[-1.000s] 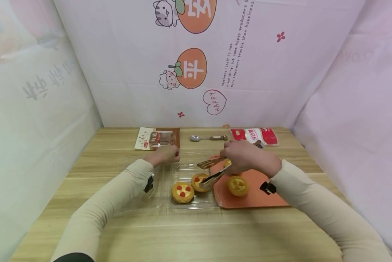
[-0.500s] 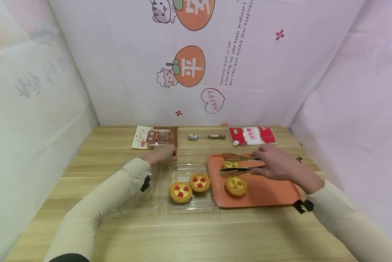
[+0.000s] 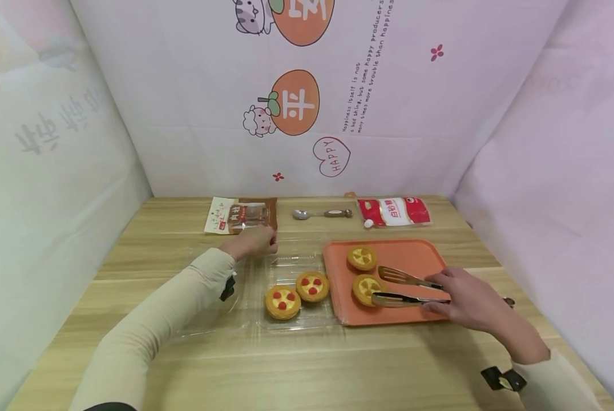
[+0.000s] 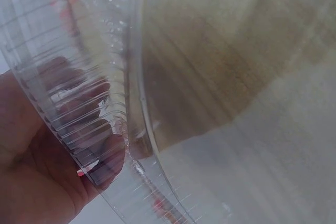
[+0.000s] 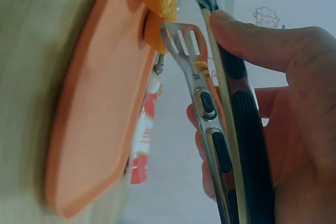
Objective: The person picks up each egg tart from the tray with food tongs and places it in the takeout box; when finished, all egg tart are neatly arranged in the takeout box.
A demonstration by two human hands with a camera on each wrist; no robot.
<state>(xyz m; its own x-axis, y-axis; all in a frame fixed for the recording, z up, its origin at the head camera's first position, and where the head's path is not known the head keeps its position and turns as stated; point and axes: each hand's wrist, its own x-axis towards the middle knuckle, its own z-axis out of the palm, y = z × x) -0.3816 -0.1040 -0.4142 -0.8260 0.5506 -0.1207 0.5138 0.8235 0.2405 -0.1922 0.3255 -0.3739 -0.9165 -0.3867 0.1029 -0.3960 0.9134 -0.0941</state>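
Note:
My left hand (image 3: pixel 250 242) holds the raised clear plastic lid (image 4: pixel 131 82) of a hinged container at its far edge; in the left wrist view its fingers show through the ribbed plastic. In the container's clear base (image 3: pixel 307 324) sit two egg tarts (image 3: pixel 282 305) with red toppings. Gripped in my right hand (image 3: pixel 468 299) is a pair of metal food tongs (image 3: pixel 407 278) with dark handle inserts. Their slotted tips are spread over the orange tray (image 3: pixel 415 254), one overlapping the nearer of two yellow-topped tarts (image 3: pixel 362 258). Nothing is between the tips.
Along the back lie a brown and white spice packet (image 3: pixel 242 216), a spoon (image 3: pixel 322 214) with a brown handle, and a red and white sugar bag (image 3: pixel 394 211). The tray's left edge adjoins the container base. Printed cloth walls (image 3: pixel 204 114) enclose the table.
My right hand has drawn the tongs rightward and nearer, from over the container to over the tray. A red-topped tart, first beneath the tongs, now stands uncovered. My left hand stays nearly still.

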